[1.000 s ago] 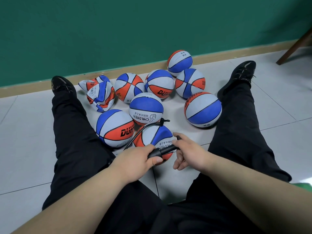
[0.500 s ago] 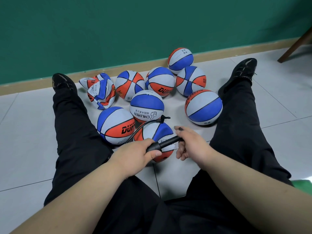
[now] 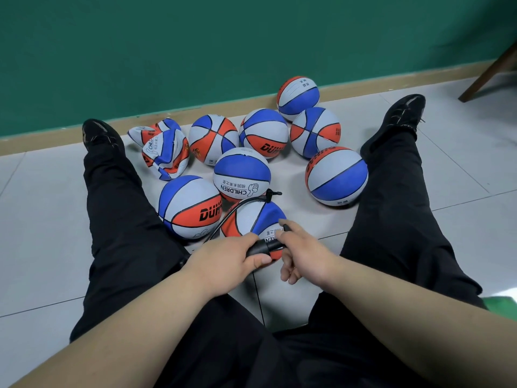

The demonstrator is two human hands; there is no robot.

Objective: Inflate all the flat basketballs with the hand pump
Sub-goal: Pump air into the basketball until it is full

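I sit on the floor with my legs spread around several red, white and blue basketballs. My left hand (image 3: 229, 259) grips the barrel of the black hand pump (image 3: 261, 247). My right hand (image 3: 303, 254) grips the pump's handle end, pushed in close to the barrel. The pump's black hose (image 3: 237, 208) loops up and over to the top of the nearest ball (image 3: 251, 219), which lies just beyond my hands. Two crumpled flat balls (image 3: 165, 151) lie at the far left by my left foot. The other balls look round.
A green wall with a tan baseboard (image 3: 195, 113) runs behind the balls. A wooden furniture leg (image 3: 489, 74) stands at the far right. A green object (image 3: 500, 302) shows by my right thigh. My black shoes (image 3: 397, 119) bracket the pile on the grey tiles.
My right hand has pushed the pump handle in toward my left hand, shortening the visible pump between them. The balls have stayed in place.
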